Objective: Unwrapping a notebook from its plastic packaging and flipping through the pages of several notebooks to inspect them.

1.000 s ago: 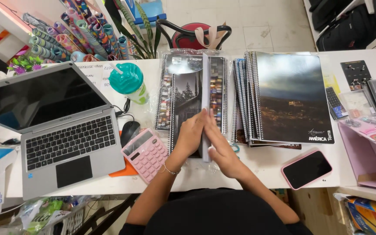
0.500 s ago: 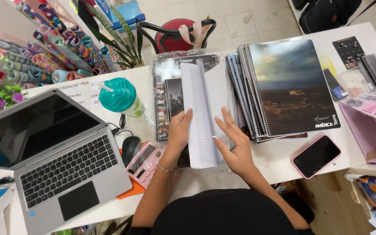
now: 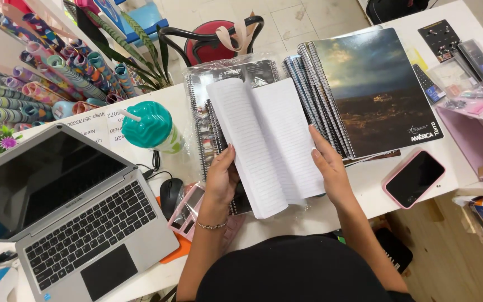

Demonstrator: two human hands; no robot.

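Two hands hold one lined notebook [image 3: 266, 142] open in the middle of the frame, above a plastic-wrapped stack of spiral notebooks [image 3: 227, 72]. The left hand [image 3: 221, 180] grips the lower left edge of the open pages, thumb on top and fingers curled underneath. The right hand [image 3: 327, 168] lies flatter along the right-hand page, fingers spread and pressing the sheet down, thumb toward the spine. The notebook is already spread wide, near its middle pages, and both visible sheets are blank ruled paper; the wrapped stack under it looks untouched, its film in place.

Room to move is tight. To the right, a second stack of spiral notebooks [image 3: 373, 89] with a dark landscape cover lies just beside the open pages, and a phone in a pink case [image 3: 413, 179] lies lower right near the white table's [image 3: 375, 179] front edge. To the left, a teal-lidded cup [image 3: 149, 127] stands near the wrapped stack, with a black mouse [image 3: 170, 197] and a pink calculator [image 3: 188, 210] just below it, and an open laptop [image 3: 68, 212] fills the lower left. The notebook's lower corner overhangs the table edge toward the person's lap, the only open side.
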